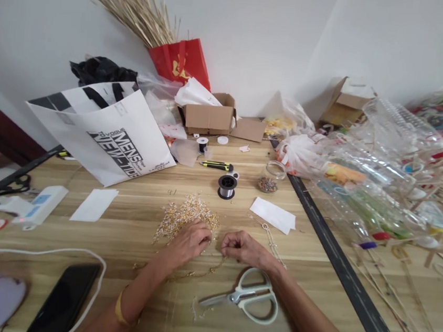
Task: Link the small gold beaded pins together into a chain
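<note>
Gold and clear beads lie in a loose pile (pixel 185 212) on the wooden table. My left hand (pixel 192 239) rests at the pile's near edge, fingers curled and pressed together; what they pinch is too small to make out. Just to the right, my right hand (pixel 241 246) is closed, thumb against fingers. A thin gold beaded strand (pixel 194 274) curves across the wood and runs up to its fingertips. White-handled scissors (pixel 247 295) lie with blades parted below my right hand. Beyond that wrist is a pale beaded chain (pixel 271 242).
A wire spool (pixel 226 186), a yellow-black utility knife (pixel 217 165) and a glass jar of beads (pixel 271 177) stand or lie beyond the pile. White paper (pixel 274 215) lies right, a phone (pixel 65 300) near left. Plastic bottles (pixel 374 177) crowd the right side.
</note>
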The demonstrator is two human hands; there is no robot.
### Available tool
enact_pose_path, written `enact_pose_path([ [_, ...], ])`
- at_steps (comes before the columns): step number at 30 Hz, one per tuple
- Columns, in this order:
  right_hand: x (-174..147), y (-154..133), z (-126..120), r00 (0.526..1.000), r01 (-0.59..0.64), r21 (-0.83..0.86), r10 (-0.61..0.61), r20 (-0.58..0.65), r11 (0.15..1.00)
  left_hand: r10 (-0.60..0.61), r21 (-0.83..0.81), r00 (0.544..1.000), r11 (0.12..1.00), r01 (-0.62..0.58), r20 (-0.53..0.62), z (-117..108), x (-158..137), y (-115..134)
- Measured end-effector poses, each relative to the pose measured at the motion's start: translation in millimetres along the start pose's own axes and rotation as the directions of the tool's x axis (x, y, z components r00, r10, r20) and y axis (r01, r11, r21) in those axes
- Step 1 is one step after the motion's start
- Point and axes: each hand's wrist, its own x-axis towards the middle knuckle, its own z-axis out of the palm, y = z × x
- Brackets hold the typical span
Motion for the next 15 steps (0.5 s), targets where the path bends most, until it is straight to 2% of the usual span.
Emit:
enact_pose_path([
  [8, 0, -1, 0, 1.0, -0.002, 0.016, 0.002, -0.004, 1.0, -0.044, 0.006, 0.989, 0.999, 0.045, -0.142, -5, 10, -5],
  [15, -1, -2, 0, 1.0, 0.019, 0.017, -0.019, 0.002, 1.0, 0.123, 0.034, 0.987, 0.992, -0.12, -0.1, 5, -5, 17],
])
